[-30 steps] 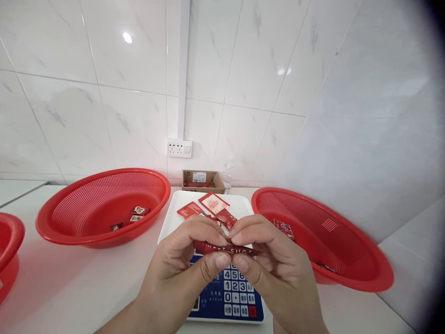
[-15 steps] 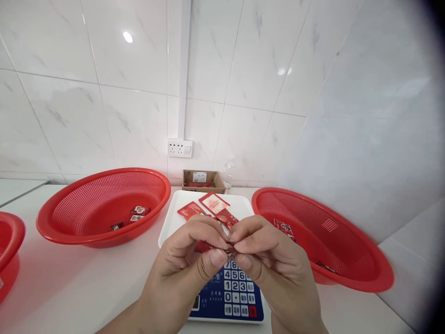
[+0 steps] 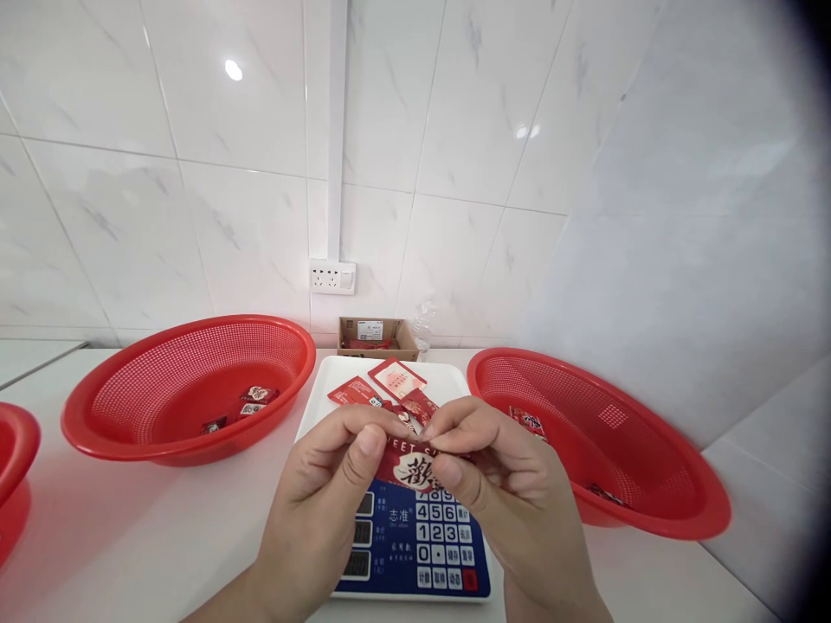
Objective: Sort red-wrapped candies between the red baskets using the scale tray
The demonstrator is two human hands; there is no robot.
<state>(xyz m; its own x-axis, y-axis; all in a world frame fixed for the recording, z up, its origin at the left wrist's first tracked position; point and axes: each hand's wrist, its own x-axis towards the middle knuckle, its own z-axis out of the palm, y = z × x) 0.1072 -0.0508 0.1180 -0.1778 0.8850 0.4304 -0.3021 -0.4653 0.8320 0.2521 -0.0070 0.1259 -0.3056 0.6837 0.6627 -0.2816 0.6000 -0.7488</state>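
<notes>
White marbled wall tiles (image 3: 247,242) rise behind a smooth white tabletop (image 3: 162,536). Between two bare hands, above a white-and-blue electronic scale (image 3: 402,567), is a small, flat, dark red foil packet (image 3: 402,469) with white lettering and a pale printed patch. The left hand (image 3: 318,493) has thumb and fingers clamped on its near-left upper edge; the right hand (image 3: 525,493) pinches the upper edge to the right, both sets of fingertips near each other.

Work on this packet looks unfinished, since both hands grip it and it is not set down; whether its edge is torn cannot be told, the fingertips covering part of it. Just beyond the grip, several red packets (image 3: 397,379) lie on the scale's pan. Farther beyond stands a small open brown cardboard box (image 3: 380,355) with red items inside. Left of the grip, a red perforated plastic basin (image 3: 130,394) holds a few packets; right of it, a similar red basin (image 3: 675,502) holds some too. How many remain to be handled is unclear.
</notes>
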